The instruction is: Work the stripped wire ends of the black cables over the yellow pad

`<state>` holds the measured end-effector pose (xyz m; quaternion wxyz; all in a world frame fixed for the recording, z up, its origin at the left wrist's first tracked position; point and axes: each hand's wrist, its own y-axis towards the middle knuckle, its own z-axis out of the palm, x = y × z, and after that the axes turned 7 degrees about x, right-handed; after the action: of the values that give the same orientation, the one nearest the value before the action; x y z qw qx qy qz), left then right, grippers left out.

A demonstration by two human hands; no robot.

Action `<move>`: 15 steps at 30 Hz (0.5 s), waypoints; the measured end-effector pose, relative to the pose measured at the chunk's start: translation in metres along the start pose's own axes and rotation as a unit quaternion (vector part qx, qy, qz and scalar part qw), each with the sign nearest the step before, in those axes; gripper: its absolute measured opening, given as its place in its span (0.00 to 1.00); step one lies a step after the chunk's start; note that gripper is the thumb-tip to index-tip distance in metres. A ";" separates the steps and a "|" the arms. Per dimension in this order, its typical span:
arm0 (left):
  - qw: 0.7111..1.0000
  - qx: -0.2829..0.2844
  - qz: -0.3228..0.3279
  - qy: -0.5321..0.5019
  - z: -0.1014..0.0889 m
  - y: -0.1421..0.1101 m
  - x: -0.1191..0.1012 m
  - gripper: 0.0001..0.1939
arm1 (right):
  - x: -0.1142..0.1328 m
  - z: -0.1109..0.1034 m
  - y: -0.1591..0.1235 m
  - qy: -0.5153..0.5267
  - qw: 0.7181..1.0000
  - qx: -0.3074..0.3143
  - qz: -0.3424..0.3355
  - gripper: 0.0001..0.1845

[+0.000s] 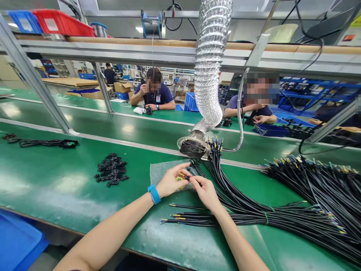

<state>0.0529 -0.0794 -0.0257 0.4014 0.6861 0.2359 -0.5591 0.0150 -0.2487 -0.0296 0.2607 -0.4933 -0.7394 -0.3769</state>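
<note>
My left hand [171, 181], with a blue band on its wrist, pinches the stripped coloured wire ends of a black cable [187, 175]. My right hand [205, 192] meets it from the right, its fingers closed on the same cable end. Both hands hover over a clear plastic sheet [159, 171] on the green bench [56, 188]. Several more black cables [191, 217] lie under my right forearm, their coloured tips pointing left. A big bundle of the same cables [310, 188] fans out to the right.
A pile of small black plastic parts [112, 174] lies left of my hands. A fume-extractor nozzle [193, 147] on a silver flexible duct [210, 67] hangs just behind them. A blue bin [17, 241] sits at the lower left. Two other people sit across the conveyor.
</note>
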 end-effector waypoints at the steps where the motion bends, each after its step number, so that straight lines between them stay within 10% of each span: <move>1: 1.000 -0.010 0.005 0.006 -0.001 0.001 0.001 0.35 | -0.001 -0.002 0.000 -0.020 0.999 -0.019 -0.020 0.25; 5: 0.991 -0.097 0.033 0.088 -0.012 0.007 0.004 0.34 | -0.022 -0.016 0.003 -0.176 0.968 -0.160 -0.077 0.17; 9: 0.945 -0.144 0.026 0.293 -0.044 0.011 -0.005 0.13 | -0.053 -0.023 0.011 -0.373 0.919 -0.115 -0.050 0.19; 15: 0.730 -0.196 -0.116 0.644 -0.123 -0.021 -0.029 0.13 | -0.026 -0.018 0.003 -0.343 0.931 -0.094 -0.080 0.13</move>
<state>0.1003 0.0361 0.0029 0.2113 0.7552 0.6196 0.0332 0.0274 -0.2767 -0.0375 -0.0877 -0.5541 -0.7819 -0.2719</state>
